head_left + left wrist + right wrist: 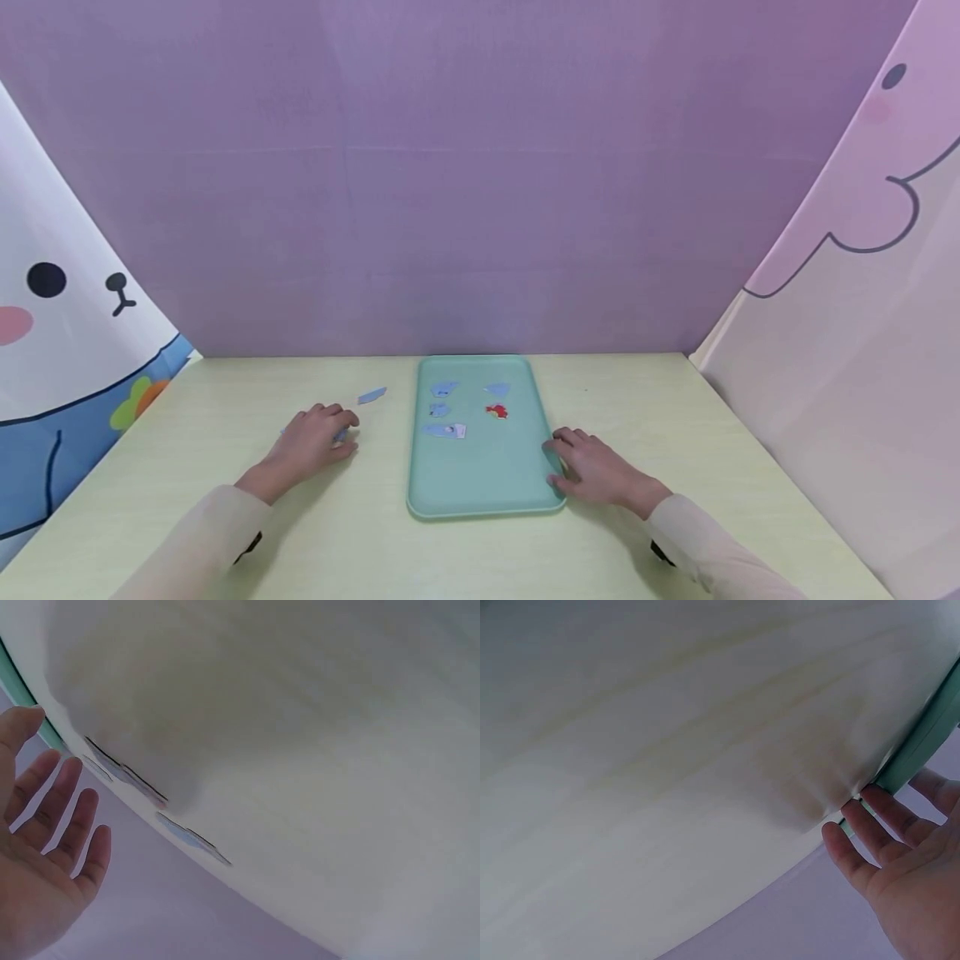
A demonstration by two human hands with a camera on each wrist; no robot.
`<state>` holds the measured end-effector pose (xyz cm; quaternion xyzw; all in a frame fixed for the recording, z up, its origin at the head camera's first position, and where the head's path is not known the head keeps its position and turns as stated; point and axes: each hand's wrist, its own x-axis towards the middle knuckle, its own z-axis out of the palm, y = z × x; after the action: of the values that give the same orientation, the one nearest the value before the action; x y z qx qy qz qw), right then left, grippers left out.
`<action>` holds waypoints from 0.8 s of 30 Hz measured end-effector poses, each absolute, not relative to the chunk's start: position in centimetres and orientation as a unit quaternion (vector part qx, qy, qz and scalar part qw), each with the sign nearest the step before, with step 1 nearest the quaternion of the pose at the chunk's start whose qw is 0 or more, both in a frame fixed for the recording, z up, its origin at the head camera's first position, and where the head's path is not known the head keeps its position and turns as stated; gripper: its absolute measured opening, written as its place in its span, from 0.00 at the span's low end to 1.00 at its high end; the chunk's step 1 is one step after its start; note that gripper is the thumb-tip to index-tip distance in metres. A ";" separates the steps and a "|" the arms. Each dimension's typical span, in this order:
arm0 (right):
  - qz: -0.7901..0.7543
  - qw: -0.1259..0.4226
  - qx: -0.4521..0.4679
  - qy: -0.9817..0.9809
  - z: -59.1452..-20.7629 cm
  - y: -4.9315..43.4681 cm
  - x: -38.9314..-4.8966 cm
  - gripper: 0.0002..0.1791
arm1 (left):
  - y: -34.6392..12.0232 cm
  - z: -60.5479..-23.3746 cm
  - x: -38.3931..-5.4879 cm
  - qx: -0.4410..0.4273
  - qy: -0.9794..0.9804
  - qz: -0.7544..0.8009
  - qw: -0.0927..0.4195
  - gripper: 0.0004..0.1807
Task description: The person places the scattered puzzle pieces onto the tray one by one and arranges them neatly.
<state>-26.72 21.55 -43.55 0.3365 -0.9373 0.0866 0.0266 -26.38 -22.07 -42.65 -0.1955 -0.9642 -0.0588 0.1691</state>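
Observation:
My left hand (313, 442) hovers over the table left of the tray, its fingers spread and nothing held. Under its fingers a flat blue piece (341, 435) partly shows. In the left wrist view, thin flat pieces (193, 838) lie on the table beyond the fingertips. Another blue piece (371, 395) lies farther back, between that hand and the tray. My right hand (596, 468) rests at the right rim of the light green tray (487, 487), fingers loosely bent and thumb over the edge. In the right wrist view the fingertips (832, 831) are right at the tray's side.
On the tray lie several flat cutouts: a left column of blue pieces (444, 431), and to the right a pale blue one (497, 389) above a red one (497, 411). A purple backdrop (465, 183) stands behind the table (637, 400), with printed cloths at both sides.

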 end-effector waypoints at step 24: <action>0.083 0.033 0.343 -0.935 -43.7 21.6 -26.8 0.24 | -25.2 -43.3 -25.8 -0.174 -0.968 -0.057 0.172 0.17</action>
<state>-26.82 21.63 -43.67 0.3433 -0.9350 0.0834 0.0327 -25.77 -25.23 -43.33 -0.1742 -0.9679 -0.0567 0.1719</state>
